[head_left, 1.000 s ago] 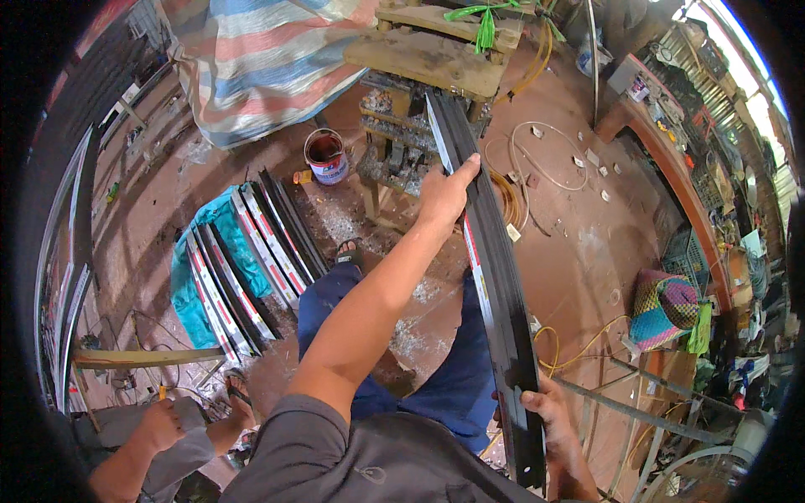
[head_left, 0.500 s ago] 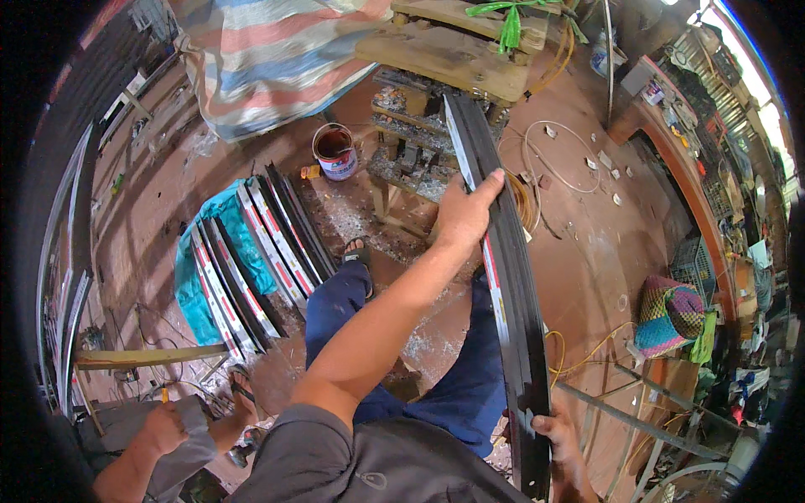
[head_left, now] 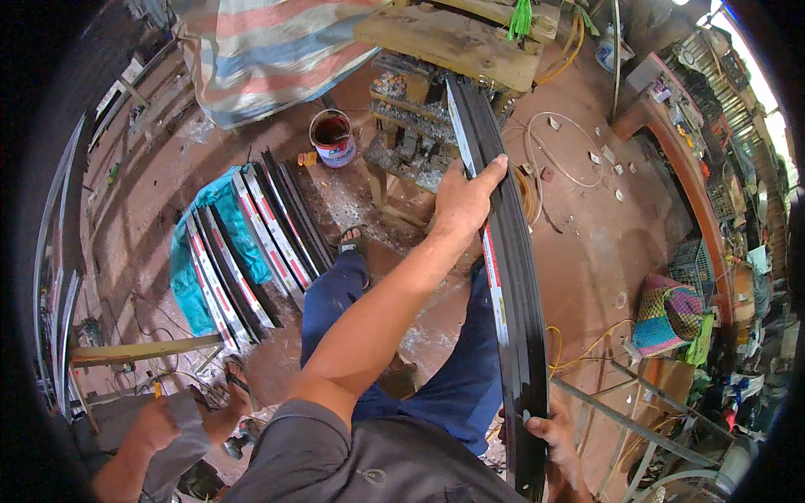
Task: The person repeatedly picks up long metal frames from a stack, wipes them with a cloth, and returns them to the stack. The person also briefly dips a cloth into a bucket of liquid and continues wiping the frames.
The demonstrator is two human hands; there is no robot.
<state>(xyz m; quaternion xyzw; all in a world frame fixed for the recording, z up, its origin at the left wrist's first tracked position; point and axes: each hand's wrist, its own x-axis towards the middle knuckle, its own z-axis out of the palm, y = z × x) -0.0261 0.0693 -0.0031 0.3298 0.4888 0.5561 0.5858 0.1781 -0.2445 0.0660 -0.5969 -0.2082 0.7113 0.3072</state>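
Both hands are grasping one long black metal strip [head_left: 503, 277]: the left hand [head_left: 464, 198] is gripping its upper part, the right hand [head_left: 558, 438] its lower end. Left of the hands, about six similar strips [head_left: 251, 243] are lying on a teal sheet [head_left: 197, 251], one paint bucket [head_left: 333, 138] beyond them.

One bundle of long black strips [head_left: 503, 277] is carried, with two hands on it, a left hand [head_left: 463, 199] and a right hand [head_left: 558, 436]. About seven more strips [head_left: 251, 251] lie on the floor over one teal sheet [head_left: 220, 220]. One paint bucket [head_left: 333, 139], one woven basket [head_left: 667, 314]
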